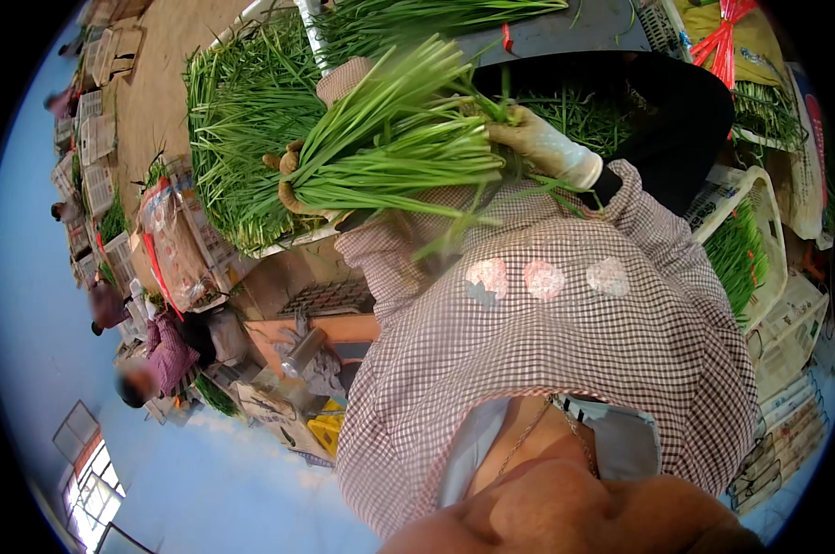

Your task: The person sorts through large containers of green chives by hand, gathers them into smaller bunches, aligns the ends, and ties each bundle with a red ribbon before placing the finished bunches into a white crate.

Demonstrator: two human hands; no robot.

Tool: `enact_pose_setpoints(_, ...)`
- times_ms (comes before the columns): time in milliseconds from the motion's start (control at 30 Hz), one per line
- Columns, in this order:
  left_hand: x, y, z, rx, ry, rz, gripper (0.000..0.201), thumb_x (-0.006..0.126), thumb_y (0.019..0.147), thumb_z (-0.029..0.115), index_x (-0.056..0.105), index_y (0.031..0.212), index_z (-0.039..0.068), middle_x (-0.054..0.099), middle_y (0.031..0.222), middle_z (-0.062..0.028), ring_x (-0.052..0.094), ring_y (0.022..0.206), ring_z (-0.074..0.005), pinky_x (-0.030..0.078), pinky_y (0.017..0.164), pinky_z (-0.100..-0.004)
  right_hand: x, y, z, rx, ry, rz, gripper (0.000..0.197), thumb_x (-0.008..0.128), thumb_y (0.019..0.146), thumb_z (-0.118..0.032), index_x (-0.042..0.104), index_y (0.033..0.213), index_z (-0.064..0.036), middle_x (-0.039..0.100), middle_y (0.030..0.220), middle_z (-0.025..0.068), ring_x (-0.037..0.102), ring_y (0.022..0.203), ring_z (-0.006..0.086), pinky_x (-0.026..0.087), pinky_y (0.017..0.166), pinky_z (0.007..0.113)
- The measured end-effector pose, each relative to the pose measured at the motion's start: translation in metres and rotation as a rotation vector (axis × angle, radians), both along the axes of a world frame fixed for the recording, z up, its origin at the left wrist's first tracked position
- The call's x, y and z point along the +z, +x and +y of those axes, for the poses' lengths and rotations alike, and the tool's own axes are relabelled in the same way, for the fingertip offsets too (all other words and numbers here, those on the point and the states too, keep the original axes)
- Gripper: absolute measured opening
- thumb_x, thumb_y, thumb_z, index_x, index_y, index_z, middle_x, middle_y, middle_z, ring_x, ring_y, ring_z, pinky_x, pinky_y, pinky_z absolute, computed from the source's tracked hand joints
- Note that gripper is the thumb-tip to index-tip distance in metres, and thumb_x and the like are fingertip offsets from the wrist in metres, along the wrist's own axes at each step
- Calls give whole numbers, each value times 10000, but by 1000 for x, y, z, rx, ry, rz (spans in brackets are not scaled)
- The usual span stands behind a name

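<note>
Checked smock [565, 342] at 6 o'clock is topped by a chive bundle [390, 152] clasped in the gloved right hand [542, 143], left hand [288, 180] half hidden, grip unclear; red-tied yellow sack [741, 37] at 1 o'clock is cut off.

Your left hand [288, 180] & right hand [547, 148] sat at either end of the chive bunch [394, 152], w/ a chive pile [237, 120] behind-left & a crate [759, 231] to your right.
</note>
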State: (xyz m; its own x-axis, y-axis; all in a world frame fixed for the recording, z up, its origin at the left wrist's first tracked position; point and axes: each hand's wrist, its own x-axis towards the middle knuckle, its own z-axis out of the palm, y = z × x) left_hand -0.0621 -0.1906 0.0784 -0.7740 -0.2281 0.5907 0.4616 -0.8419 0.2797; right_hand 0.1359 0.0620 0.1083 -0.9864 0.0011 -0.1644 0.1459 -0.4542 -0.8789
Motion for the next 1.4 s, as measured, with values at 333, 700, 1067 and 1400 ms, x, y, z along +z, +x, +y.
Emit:
enact_pose_setpoints(333, 41, 11, 16, -328, 329, -203, 500, 594, 912, 147, 504, 1358, -62, 587, 829, -44, 641, 867, -221, 523, 1074, -399, 15, -16, -7, -110, 1031, 111, 392, 721, 975, -340, 690, 1231, -44, 647, 1108, 140, 649, 1057, 261, 534, 980, 374)
enact_pose_setpoints(700, 22, 7, -1, -340, 389, -143, 456, 543, 969, 182, 511, 1358, -52, 631, 884, -56, 659, 880, -219, 488, 1133, -421, -4, 23, 50, -335, -408, -42, 348, 552, 1078, -356, 707, 1086, -44, 746, 1051, 79, 712, 1025, 197, 538, 1005, 333)
enact_pose_setpoints(1067, 9, -5, 7, -133, 438, -430, 482, 503, 966, 180, 519, 1384, -59, 639, 903, -57, 650, 934, -210, 441, 1164, -432, 3, -25, -11, 118, -108, -103, 457, 764, 952, -233, 624, 1314, 9, 714, 1122, 58, 648, 1062, 143, 515, 988, 328)
enact_pose_setpoints(1400, 7, -3, 4, -359, 324, -131, 482, 467, 1002, 193, 487, 1400, -79, 644, 918, -68, 659, 923, -219, 470, 1150, -426, -22, -28, -13, 52, 709, 589, 440, 747, 957, -244, 638, 1314, -12, 704, 1144, 93, 652, 1076, 229, 513, 998, 359)
